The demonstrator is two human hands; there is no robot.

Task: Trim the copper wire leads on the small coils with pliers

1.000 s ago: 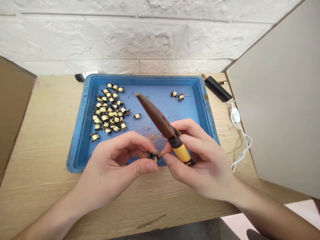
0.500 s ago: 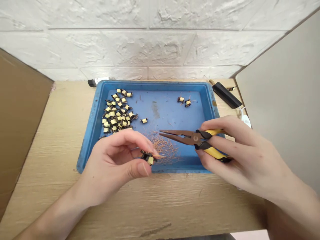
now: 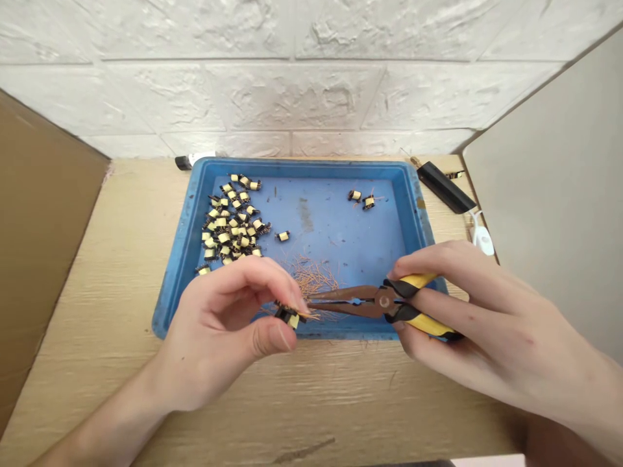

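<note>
Between the thumb and fingers of my left hand (image 3: 228, 324) is a small transformer (image 3: 292, 320), black with a yellow-taped middle and copper wires sticking out to the right. My right hand (image 3: 487, 318) grips long-nose pliers (image 3: 384, 301) by their yellow and black handles. The plier tips point left and lie right beside the transformer's wires; whether they touch the wires I cannot tell. Under the tips, a heap of loose copper wire pieces (image 3: 311, 275) lies in the blue tray (image 3: 170, 259).
Many similar transformers (image 3: 233, 224) are piled in the tray's left side; one (image 3: 282, 236) lies apart, and two with wires (image 3: 363, 198) sit at the back right. A black-handled tool (image 3: 445, 187) with a white cord rests right of the tray. A brick-patterned wall (image 3: 292, 97) stands behind.
My right hand has lowered the pliers toward the transformer's wires, and their jaws have come closer together. My left hand holds the transformer in nearly the same place.
</note>
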